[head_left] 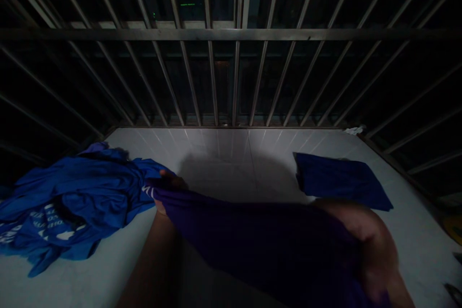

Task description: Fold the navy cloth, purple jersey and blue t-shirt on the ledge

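Gripping purple cloth [252, 245], left hand [168, 185], right hand [375, 250]

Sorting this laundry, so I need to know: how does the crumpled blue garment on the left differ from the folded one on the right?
The crumpled blue garment lies in a loose, wrinkled heap, while the folded dark blue garment forms a flat, tidy rectangle. The crumpled one is brighter blue and shows white print; the folded one is darker, with no print visible. The heap also spreads wider. Both lie on the white tiled surface.

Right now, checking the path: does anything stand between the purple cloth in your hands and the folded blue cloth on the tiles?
Nothing visible does: the purple cloth and the folded blue cloth nearly meet.
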The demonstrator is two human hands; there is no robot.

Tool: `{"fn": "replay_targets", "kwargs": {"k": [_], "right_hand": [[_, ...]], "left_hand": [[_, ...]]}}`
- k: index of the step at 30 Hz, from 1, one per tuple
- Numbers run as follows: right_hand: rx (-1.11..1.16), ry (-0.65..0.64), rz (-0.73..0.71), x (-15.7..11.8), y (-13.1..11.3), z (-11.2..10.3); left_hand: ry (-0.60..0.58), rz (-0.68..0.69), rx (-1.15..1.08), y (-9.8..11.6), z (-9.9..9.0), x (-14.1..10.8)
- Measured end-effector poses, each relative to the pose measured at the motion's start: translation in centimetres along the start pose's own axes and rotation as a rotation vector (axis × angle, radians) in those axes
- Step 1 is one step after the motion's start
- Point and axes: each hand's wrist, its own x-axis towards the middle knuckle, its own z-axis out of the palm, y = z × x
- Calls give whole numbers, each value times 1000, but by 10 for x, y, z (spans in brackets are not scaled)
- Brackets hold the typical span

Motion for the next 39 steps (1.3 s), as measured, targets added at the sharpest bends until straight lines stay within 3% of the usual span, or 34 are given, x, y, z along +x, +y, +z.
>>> {"fn": "replay_targets", "kwargs": {"k": [2, 3, 5, 7, 9, 14, 17, 19, 23, 28, 31, 34, 36, 39], "right_hand": [[-3, 184, 0, 16, -1, 6], [-59, 336, 28, 28, -1, 9], [-303, 708, 161, 52, 3, 13], [-592, 900, 303, 68, 9, 15], [-738, 836, 354, 74, 16, 16], [-784, 393, 344, 73, 24, 31], [-732, 140, 355, 76, 25, 46], [-709, 46, 349, 79, 25, 55], [-689, 28, 238, 86, 19, 71], [-640, -48, 92, 97, 19, 92], [-660, -20, 187, 107, 35, 104], [-715, 127, 310, 110, 57, 116], [-743, 212, 384, 101, 63, 122], [-778, 298, 455, 69, 51, 137]], "left_hand": [[125, 6, -83, 3, 11, 7], [186, 4, -125, 4, 17, 12], [270, 13, -190, 7, 32, 21], [306, 57, -245, 8, 43, 26], [344, 120, -253, 7, 49, 27], [427, 245, 86, 0, 51, 24], [353, 193, 441, -4, 49, 22], [246, 177, 640, -6, 50, 21], [110, 148, 692, -5, 54, 18], [136, 68, 496, 0, 57, 18], [171, 45, 349, 3, 57, 19], [218, 13, 130, 4, 57, 22], [255, 27, 15, 4, 58, 25], [274, 56, 2, 2, 59, 27]]}}
